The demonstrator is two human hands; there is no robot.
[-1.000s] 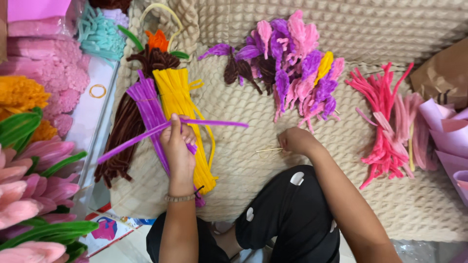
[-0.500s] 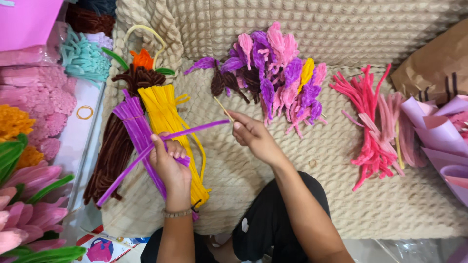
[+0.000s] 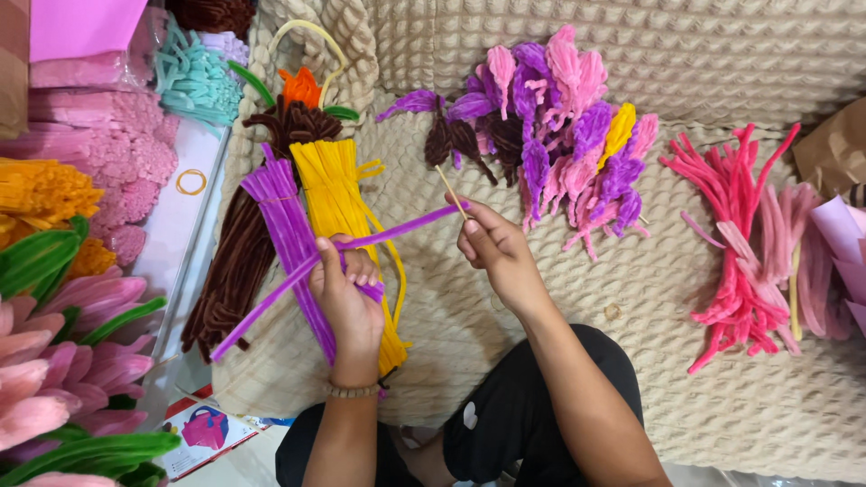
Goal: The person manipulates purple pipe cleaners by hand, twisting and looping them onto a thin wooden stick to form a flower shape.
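Seen from above, the left hand (image 3: 347, 289) grips a long purple pipe cleaner (image 3: 298, 275) slanting across purple (image 3: 284, 216) and yellow (image 3: 338, 189) bundles on a cream textured blanket (image 3: 559, 352). The right hand (image 3: 496, 248) pinches a thin wooden stick (image 3: 449, 191) beside the pipe cleaner's upper end.

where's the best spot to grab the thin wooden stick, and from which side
Grip the stick near its lower end, where the right hand pinches it between thumb and fingertips, coming from below on the person's side. It is thin and straight, tilted up and away, and the purple pipe cleaner held by the left hand reaches toward that same end, so a low grip likely leaves the top free.
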